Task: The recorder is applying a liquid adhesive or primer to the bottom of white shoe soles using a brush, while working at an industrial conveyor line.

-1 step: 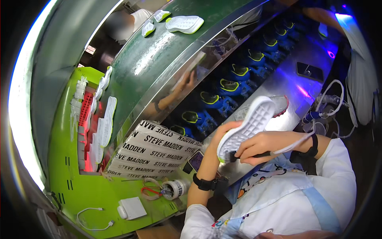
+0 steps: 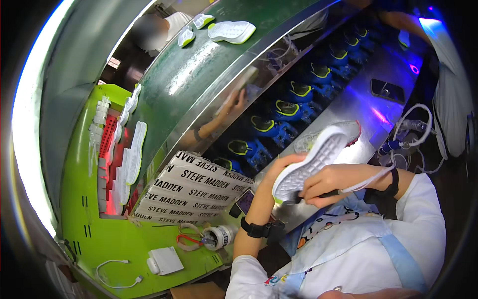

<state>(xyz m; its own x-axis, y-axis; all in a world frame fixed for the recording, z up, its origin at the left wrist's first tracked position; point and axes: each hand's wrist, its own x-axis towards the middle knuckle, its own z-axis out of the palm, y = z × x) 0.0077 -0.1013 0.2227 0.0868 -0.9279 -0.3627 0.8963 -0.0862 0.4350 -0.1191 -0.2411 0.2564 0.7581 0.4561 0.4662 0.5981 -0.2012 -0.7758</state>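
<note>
My left hand (image 2: 285, 167) grips a white shoe sole (image 2: 311, 167) by its far left edge and holds it up at a slant. The sole's hollow grid side faces me, and its lower end has a yellow-green rim. Inside that lower end works my right hand (image 2: 323, 184), its fingers closed round a small dark tool (image 2: 299, 197) like a brush, mostly hidden by the fingers. Just behind the sole, a grey mesh shoe (image 2: 353, 132) with a red edge lies on the metal bench (image 2: 356, 112).
Blue shoes with lime collars (image 2: 289, 107) line the bench's far side. Soles (image 2: 231, 32) lie on the green belt (image 2: 174, 79); more stack by a red-lit slot (image 2: 134, 154). A printed carton (image 2: 189, 192), tape roll (image 2: 216, 237), phone (image 2: 387, 89) and tubing (image 2: 411, 132) are around. Another person's arm (image 2: 406, 22) reaches in.
The sole has tipped, its upper end shifting right and slightly down. My right hand and the dark tool have moved a little within the lower end.
</note>
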